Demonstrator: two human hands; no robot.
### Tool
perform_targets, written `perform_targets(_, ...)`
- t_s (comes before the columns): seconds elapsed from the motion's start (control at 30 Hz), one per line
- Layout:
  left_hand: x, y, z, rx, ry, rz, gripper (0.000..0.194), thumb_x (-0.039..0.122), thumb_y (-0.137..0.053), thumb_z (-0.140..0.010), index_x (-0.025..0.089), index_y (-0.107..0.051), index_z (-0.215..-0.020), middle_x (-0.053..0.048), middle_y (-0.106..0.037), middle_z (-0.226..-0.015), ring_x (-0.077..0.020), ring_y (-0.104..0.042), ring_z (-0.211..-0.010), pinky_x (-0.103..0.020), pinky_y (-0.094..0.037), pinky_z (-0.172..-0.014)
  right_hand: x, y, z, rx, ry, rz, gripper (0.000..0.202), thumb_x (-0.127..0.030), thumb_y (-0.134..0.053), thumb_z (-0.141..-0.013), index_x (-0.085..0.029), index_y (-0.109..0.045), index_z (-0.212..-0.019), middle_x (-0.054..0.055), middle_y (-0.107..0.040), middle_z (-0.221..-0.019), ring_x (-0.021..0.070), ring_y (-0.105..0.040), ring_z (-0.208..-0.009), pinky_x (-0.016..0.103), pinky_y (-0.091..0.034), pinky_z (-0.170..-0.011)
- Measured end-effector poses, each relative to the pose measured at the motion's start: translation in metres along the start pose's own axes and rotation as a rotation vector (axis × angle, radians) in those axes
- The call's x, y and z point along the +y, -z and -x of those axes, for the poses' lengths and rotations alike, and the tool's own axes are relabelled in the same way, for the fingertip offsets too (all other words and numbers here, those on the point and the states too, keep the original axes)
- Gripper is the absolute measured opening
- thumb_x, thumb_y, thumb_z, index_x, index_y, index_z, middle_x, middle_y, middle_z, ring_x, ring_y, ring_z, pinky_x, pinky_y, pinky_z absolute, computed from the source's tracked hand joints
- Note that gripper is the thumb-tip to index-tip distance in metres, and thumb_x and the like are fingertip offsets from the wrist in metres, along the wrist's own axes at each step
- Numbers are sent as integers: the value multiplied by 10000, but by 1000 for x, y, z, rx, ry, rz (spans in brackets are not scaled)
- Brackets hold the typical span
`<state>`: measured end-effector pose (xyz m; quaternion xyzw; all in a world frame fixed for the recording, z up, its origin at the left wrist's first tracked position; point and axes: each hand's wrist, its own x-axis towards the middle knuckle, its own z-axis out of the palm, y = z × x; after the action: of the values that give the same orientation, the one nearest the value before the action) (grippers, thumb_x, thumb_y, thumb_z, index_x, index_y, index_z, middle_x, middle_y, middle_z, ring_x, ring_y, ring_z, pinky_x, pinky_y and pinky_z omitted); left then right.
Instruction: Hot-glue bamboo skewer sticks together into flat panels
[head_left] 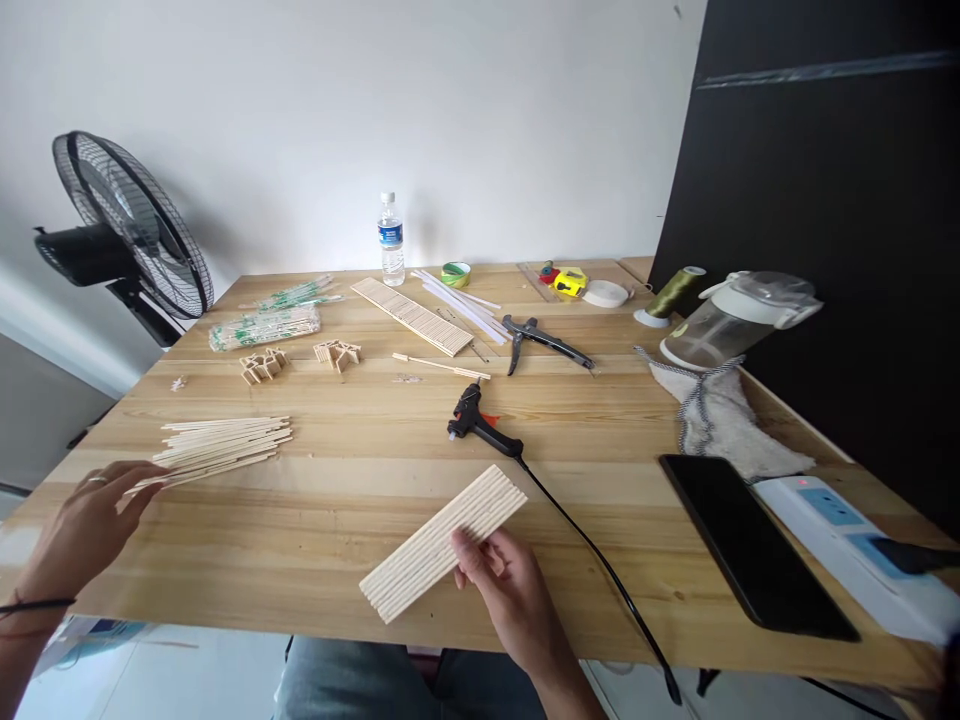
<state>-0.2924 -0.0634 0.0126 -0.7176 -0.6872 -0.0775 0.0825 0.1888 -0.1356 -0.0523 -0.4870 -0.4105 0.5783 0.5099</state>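
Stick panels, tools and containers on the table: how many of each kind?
Stick panels: 2, one under the right hand at, one at
Tools: 2, glue gun, pliers
Containers: 2, bottle, jug
Total: 6

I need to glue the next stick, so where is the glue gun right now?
In the head view the glue gun lies near the table's middle, just beyond the stick panel that the right hand holds.

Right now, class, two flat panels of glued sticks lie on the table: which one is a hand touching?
The near panel, by the table's front edge: the right hand has fingers on it. The far panel, near the water bottle, lies untouched.
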Motion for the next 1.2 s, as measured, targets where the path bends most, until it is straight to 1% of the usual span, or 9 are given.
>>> perform_targets(0.3,-8,-9,-17,19,-97,91,525,635,-351,-1026,249,-686,-905,-55,-807,-980,-262,-700,-976,-332,-516,-920,-9,2,-12,-124,8,59,492,-662,-704,-921,-180,-665,-830,12,-636,-737,178,-638,-676,313,-527,-691)
perform_targets(0.43,-6,-6,-24,-27,-160,146,302,445,-449,-1003,245,-640,-882,-31,-763,-952,-251,-687,-975,-339,-516,-934,-12,0,-18,-154,-47,59,523,-680,-739,-876,-170,-656,-795,13,-652,-753,153,-633,-622,299,-556,-616)
perform_targets(0.6,2,-2,-26,-122,-112,115,126,186,-481,-894,232,-595,-868,-36,-717,-919,-260,-676,-929,-334,-512,-867,-10,-9,-25,-197,-129,47,579,-736,-724,-833,-171,-618,-765,-9,-643,-709,104,-584,-495,239,-522,-448)
perform_targets(0.73,2,-2,-30,-155,-86,39,119,148,-488,-856,216,-581,-889,-57,-691,-931,-269,-659,-924,-336,-497,-839,-11,-15,-32,-199,-180,84,574,-729,-712,-829,-171,-600,-759,-19,-643,-667,94,-576,-402,198,-448,-327)
perform_targets(0.9,11,1,-27,-15,-2,130,99,211,-413,-973,223,-491,-913,6,-616,-896,-199,-618,-878,-267,-462,-819,-13,-17,-35,-165,-183,164,520,-665,-666,-890,-169,-606,-744,-37,-608,-600,91,-569,-353,165,-395,-287)
perform_targets(0.97,34,5,-15,52,-3,293,134,267,-358,-1038,225,-475,-989,33,-597,-943,-134,-606,-888,-229,-444,-856,-16,-20,-30,-145,-160,191,504,-636,-646,-921,-169,-599,-738,-36,-600,-618,83,-565,-365,159,-387,-296)
perform_targets(1.03,75,11,4,107,-59,464,185,343,-378,-1066,226,-496,-985,42,-589,-873,-112,-600,-834,-206,-455,-825,-21,-27,-21,-161,-120,186,473,-603,-643,-948,-163,-619,-776,-35,-594,-660,65,-553,-395,153,-395,-334)
perform_targets(1.1,132,15,24,79,-132,633,192,374,-438,-1068,229,-545,-1001,37,-592,-801,-122,-589,-755,-194,-485,-730,-26,-37,-9,-248,-72,110,404,-565,-672,-961,-162,-674,-931,-29,-611,-738,58,-552,-437,158,-413,-380)
perform_targets(1.2,220,17,50,-2,-261,856,180,281,-471,-1068,229,-575,-931,13,-646,-780,-128,-628,-673,-202,-525,-644,-32,-51,8,-320,-34,-37,418,-553,-770,-912,-195,-678,-1108,-26,-632,-764,85,-574,-491,178,-443,-413)
